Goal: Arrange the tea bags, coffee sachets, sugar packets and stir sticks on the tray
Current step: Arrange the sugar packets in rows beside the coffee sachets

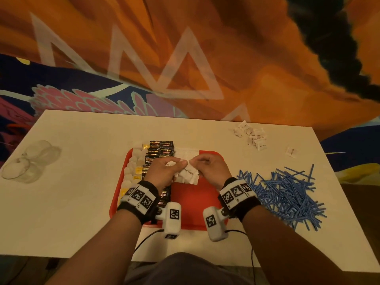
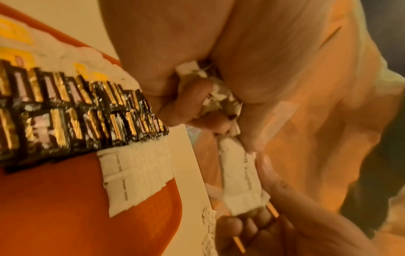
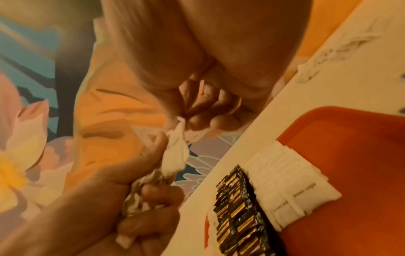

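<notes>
My left hand gripped a bunch of sugar packets and my right hand pinched one out, which I judged should next join the white row on the tray.

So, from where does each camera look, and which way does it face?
Head: above, facing down at the table; both forearms show.
Left wrist: along the left hand, which grips sugar packets.
Right wrist: along the right hand, which pinches one packet.
Both wrist views share the red tray and coffee sachets.

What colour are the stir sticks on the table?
Blue; the stir sticks show best in the head view.
</notes>
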`<state>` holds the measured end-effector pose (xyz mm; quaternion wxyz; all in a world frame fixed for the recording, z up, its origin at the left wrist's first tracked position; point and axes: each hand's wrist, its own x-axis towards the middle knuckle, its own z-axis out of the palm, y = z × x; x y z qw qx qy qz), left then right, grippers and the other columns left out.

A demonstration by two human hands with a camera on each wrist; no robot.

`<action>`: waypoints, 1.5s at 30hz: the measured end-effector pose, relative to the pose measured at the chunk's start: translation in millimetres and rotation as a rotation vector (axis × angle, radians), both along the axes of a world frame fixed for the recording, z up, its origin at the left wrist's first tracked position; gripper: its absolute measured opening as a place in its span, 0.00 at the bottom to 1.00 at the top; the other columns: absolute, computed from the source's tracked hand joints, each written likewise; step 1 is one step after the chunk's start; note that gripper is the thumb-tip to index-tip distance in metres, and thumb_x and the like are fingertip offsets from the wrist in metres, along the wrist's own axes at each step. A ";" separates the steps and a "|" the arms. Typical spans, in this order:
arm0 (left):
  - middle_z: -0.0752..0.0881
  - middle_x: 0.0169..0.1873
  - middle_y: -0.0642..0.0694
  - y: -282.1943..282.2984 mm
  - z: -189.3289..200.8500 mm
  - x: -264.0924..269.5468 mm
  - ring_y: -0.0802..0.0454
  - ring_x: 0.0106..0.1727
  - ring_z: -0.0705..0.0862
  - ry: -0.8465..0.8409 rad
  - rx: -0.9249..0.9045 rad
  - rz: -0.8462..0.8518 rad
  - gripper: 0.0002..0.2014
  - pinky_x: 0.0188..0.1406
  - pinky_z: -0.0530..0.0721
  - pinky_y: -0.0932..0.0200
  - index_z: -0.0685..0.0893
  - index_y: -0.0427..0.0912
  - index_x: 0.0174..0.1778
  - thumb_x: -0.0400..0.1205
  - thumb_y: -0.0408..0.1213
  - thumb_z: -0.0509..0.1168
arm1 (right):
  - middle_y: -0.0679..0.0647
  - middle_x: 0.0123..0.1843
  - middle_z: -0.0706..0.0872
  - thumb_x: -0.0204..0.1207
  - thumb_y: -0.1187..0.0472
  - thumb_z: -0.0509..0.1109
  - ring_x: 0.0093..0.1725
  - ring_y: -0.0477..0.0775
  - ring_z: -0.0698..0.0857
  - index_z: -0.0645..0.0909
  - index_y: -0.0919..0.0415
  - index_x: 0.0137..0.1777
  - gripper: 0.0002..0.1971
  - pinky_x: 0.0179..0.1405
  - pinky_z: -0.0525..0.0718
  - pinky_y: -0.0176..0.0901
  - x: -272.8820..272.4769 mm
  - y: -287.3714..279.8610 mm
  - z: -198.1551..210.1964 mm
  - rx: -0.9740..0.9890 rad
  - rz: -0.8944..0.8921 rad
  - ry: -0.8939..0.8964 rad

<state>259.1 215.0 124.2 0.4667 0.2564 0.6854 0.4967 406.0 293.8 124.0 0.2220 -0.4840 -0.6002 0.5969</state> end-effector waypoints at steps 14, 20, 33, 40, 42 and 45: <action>0.86 0.27 0.53 -10.2 -37.7 21.0 0.55 0.23 0.79 -0.049 -0.106 0.232 0.05 0.19 0.72 0.65 0.90 0.46 0.41 0.81 0.42 0.74 | 0.54 0.38 0.89 0.79 0.53 0.73 0.33 0.47 0.84 0.85 0.58 0.45 0.08 0.30 0.79 0.38 7.0 -16.5 -49.5 -0.283 -0.087 0.015; 0.86 0.24 0.50 -23.1 -63.5 14.7 0.54 0.23 0.79 0.022 -0.216 0.199 0.07 0.18 0.71 0.64 0.90 0.47 0.40 0.82 0.44 0.73 | 0.54 0.34 0.90 0.75 0.59 0.77 0.30 0.42 0.85 0.87 0.66 0.47 0.09 0.33 0.80 0.31 13.3 -24.9 -86.1 -0.190 0.055 -0.163; 0.88 0.30 0.51 -62.0 -80.0 -32.2 0.53 0.30 0.81 -0.031 -0.302 0.286 0.08 0.29 0.76 0.61 0.91 0.45 0.48 0.83 0.45 0.71 | 0.54 0.57 0.91 0.76 0.49 0.75 0.60 0.54 0.87 0.86 0.58 0.62 0.18 0.66 0.82 0.49 -29.6 -5.9 -140.6 -0.189 -0.009 -0.477; 0.88 0.31 0.49 -79.1 -83.3 -50.9 0.53 0.29 0.80 -0.070 -0.278 0.313 0.07 0.34 0.78 0.56 0.91 0.46 0.44 0.83 0.44 0.71 | 0.49 0.47 0.84 0.78 0.48 0.73 0.47 0.51 0.81 0.83 0.53 0.46 0.10 0.44 0.75 0.39 -52.1 -10.7 -148.7 -0.055 -0.036 -0.636; 0.89 0.32 0.48 -83.2 -85.0 -54.7 0.52 0.30 0.80 -0.062 -0.283 0.316 0.07 0.32 0.78 0.57 0.91 0.47 0.43 0.84 0.44 0.70 | 0.45 0.40 0.80 0.77 0.47 0.73 0.41 0.49 0.79 0.77 0.52 0.39 0.13 0.33 0.71 0.39 -53.0 -13.3 -151.6 -0.047 -0.069 -0.652; 0.89 0.32 0.48 -87.0 -85.5 -57.4 0.52 0.28 0.80 -0.074 -0.287 0.328 0.07 0.27 0.77 0.60 0.91 0.46 0.45 0.84 0.43 0.70 | 0.44 0.37 0.78 0.77 0.45 0.73 0.35 0.45 0.76 0.74 0.52 0.40 0.14 0.29 0.68 0.39 -49.9 -14.8 -153.2 -0.017 -0.073 -0.679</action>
